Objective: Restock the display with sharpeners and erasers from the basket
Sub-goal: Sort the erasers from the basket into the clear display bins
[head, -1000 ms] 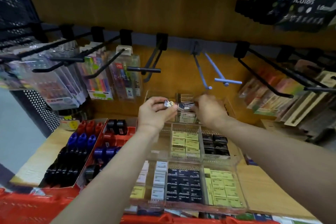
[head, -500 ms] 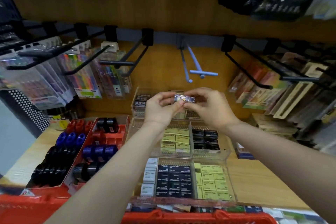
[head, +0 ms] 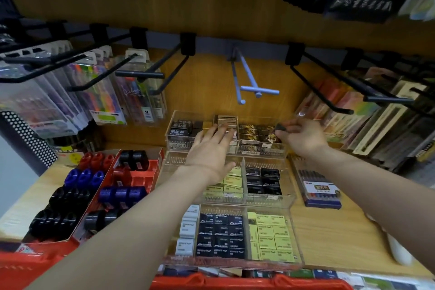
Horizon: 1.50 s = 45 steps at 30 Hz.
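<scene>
Wood shelf [head: 329,231] carries clear trays [head: 268,200] w/ erasers under and ahead of left hand [head: 209,155]; red sharpener boxes [head: 143,176] to its left. Pen pack [head: 317,188] lies below right hand [head: 301,136], beside trays.

pen packs [head: 98,92] on hooks, pen box [head: 317,186]

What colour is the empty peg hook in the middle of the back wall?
Pale blue; the empty hook shows clearly in the head view, between black hooks.
</scene>
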Available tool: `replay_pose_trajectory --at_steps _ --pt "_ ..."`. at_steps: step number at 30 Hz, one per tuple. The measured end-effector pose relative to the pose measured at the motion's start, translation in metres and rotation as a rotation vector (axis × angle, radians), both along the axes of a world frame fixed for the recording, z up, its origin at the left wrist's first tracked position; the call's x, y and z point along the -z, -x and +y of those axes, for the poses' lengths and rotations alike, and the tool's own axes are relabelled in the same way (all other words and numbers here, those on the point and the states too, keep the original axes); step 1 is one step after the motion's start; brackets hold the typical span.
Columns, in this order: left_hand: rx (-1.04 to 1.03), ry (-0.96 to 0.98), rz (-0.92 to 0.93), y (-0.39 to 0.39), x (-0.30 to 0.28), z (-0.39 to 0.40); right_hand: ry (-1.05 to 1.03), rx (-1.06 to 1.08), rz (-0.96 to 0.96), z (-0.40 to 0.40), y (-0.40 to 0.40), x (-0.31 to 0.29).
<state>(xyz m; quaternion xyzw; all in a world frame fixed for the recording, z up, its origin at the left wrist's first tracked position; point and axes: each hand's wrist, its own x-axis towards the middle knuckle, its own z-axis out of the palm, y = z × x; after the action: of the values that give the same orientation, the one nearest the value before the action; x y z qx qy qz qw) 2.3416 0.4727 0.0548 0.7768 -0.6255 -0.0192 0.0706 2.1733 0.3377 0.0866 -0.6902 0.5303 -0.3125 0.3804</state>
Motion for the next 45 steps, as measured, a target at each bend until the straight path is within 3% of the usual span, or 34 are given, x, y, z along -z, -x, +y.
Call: replay_pose_trajectory --at_steps 3,7,17,22,27,34,37,40,42,45 --pt "-0.013 0.002 0.018 0.001 -0.001 -0.002 0.134 -0.175 0.219 0.0 -0.013 -0.008" --pt "-0.018 0.003 0.056 0.0 -0.003 -0.004 0.138 -0.446 0.492 0.004 -0.039 -0.018" --pt "-0.022 0.013 0.058 0.0 0.001 -0.005 0.006 -0.497 0.388 -0.001 -0.047 -0.01" --pt "-0.028 0.02 0.062 0.001 0.001 -0.004 0.169 -0.484 0.55 0.005 -0.048 -0.009" --pt "-0.029 0.01 0.058 0.0 0.002 -0.004 0.148 -0.496 0.643 0.006 -0.046 -0.017" --pt "-0.038 -0.054 0.063 0.001 -0.003 -0.007 0.232 -0.355 0.602 0.008 -0.06 -0.007" --pt "-0.051 -0.06 0.057 0.006 -0.011 -0.001 0.422 -0.314 0.453 0.029 -0.041 -0.002" --pt "-0.009 0.123 0.057 0.028 -0.014 0.03 0.565 -0.299 0.246 0.07 -0.002 -0.005" --pt "0.045 0.148 0.096 0.051 -0.012 0.067 0.479 -0.273 0.18 0.102 0.029 -0.008" --pt "0.041 -0.112 0.178 0.083 -0.006 0.127 0.248 -0.269 0.172 0.166 0.082 -0.007"
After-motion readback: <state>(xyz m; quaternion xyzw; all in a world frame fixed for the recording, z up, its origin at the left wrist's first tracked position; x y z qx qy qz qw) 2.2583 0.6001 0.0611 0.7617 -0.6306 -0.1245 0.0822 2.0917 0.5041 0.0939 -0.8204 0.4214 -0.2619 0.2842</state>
